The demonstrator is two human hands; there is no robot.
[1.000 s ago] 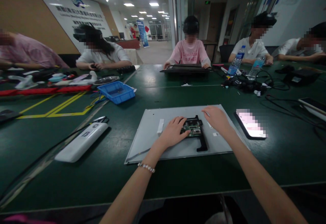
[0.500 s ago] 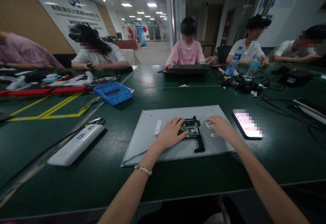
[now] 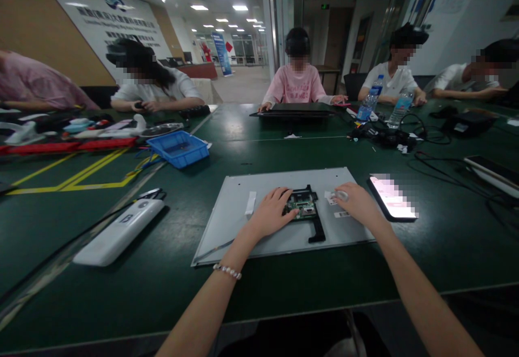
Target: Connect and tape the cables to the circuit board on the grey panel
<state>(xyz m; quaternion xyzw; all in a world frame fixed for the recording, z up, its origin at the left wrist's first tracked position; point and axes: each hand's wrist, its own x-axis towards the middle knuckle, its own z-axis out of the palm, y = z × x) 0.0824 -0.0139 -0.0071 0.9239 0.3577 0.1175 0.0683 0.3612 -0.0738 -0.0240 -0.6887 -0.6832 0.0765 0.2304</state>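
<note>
A flat grey-white panel [image 3: 227, 227] lies on the green table in front of me. On its middle sits a green circuit board [image 3: 303, 205] with a black bracket [image 3: 317, 231] beside it. My left hand [image 3: 272, 208] rests over the board's left side, thumb and fingers spread apart and touching it. To the right, above two white labels [image 3: 341, 215], my right hand [image 3: 359, 203] is closed with bent fingers around a small silvery-clear object [image 3: 341, 195]. Its kind is too small to make out. A white strip [image 3: 251, 203] is on the panel left of my left hand.
Right of the panel lies a lit phone [image 3: 392, 197]; a white power bank [image 3: 119, 232] with a cable is at left. Farther off are a blue basket [image 3: 178, 149], two water bottles [image 3: 371, 99], black cables [image 3: 377, 136] and a dark laptop-like slab [image 3: 298, 111]. Several people sit around.
My right hand has drawn slightly right and its fingers have curled in; the small silvery-clear object now shows at its fingertips. My left hand stays on the circuit board.
</note>
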